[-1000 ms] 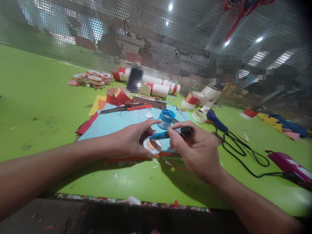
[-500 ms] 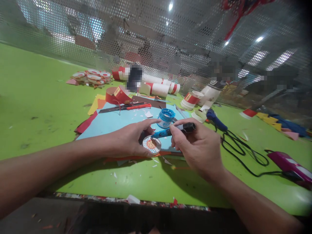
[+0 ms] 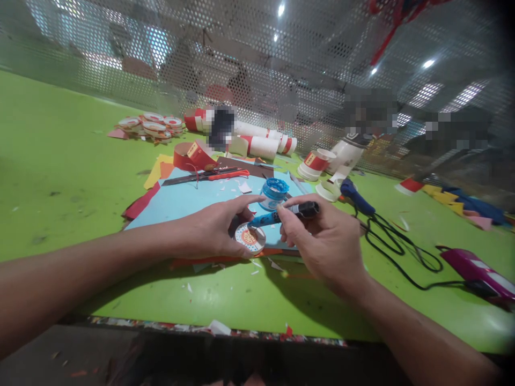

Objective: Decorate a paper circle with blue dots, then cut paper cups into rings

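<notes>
Between the thumb and fingers of my left hand (image 3: 219, 228) is a small round white disc (image 3: 250, 239) with an orange pattern in its centre and blue marks around it. My right hand (image 3: 332, 244) grips a marker (image 3: 295, 212) with a black end and a blue-smeared front. The marker's tip meets the upper left part of the disc, or hovers just over it. Just beyond the hands, an open jar of blue paint (image 3: 274, 193) stands on a light blue sheet of paper (image 3: 185, 201).
Scissors with red handles (image 3: 229, 174) and a red paper band (image 3: 195, 155) lie behind the paper. Paper cups (image 3: 261, 147) line the back, with stacked discs (image 3: 153, 127) at far left. To the right are a corded blue tool (image 3: 357, 197) and a magenta box (image 3: 478, 271).
My right hand and the marker have shifted very slightly to the left. The left hand keeps its hold on the disc.
</notes>
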{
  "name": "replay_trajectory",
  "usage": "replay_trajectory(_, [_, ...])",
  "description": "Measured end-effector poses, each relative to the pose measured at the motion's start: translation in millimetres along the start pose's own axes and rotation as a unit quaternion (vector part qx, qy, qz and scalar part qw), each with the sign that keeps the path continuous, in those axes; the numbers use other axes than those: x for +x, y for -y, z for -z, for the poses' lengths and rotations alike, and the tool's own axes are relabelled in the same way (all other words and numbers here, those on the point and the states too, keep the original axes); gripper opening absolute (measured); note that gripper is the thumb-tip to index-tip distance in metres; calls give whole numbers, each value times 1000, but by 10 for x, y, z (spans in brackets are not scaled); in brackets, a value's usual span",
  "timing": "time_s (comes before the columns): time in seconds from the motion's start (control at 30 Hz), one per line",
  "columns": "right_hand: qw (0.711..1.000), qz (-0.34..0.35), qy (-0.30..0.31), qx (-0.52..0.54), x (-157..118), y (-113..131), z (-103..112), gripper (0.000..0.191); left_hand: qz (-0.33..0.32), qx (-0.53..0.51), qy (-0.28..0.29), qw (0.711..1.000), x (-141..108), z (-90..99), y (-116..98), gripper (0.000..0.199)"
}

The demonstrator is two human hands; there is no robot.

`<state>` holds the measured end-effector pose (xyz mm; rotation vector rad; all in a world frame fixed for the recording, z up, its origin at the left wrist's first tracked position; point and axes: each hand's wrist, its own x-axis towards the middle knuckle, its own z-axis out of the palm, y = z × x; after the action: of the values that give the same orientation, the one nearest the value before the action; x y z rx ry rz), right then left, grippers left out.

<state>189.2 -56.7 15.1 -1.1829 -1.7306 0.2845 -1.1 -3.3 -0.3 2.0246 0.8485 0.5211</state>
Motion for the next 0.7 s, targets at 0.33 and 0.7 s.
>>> replay_trajectory(0.33, [1000, 7, -7, -1, -5, -9, 5, 10, -3, 6, -5, 1000, -2, 1, 4, 92])
replay_trajectory(0.7, [1000, 13, -9, -13, -2, -5, 2, 10, -2, 0, 3, 1000, 2, 1, 22, 93])
